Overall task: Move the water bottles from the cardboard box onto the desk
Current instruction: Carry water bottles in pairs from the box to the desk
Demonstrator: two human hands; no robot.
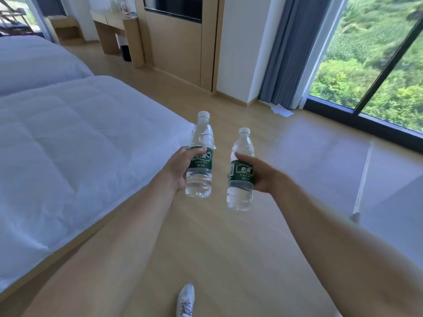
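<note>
Down at the bottom edge a white shoe (185,299) steps on the wood floor (206,236), and both bare forearms reach forward over it. Each hand carries one bottle upright and out in front, caps up, probably so the pair can be walked across the room and stood straight down on arrival.

Left hand (177,167) wraps the left bottle (200,156) at its green label, thumb lying across the front and the fingers curled round behind, out of sight. Right hand (257,172) grips the right bottle (241,170) the same way at the label, thumb on the near side. Both hands are closed snugly; the bottles hang clear of each other, close side by side, touching nothing else.

Left of the arms lies a white bed (68,145). Far off at the upper left stands a pale wooden desk (114,21), likely the goal, well apart from the bottles. No cardboard box shows in this view.
</note>
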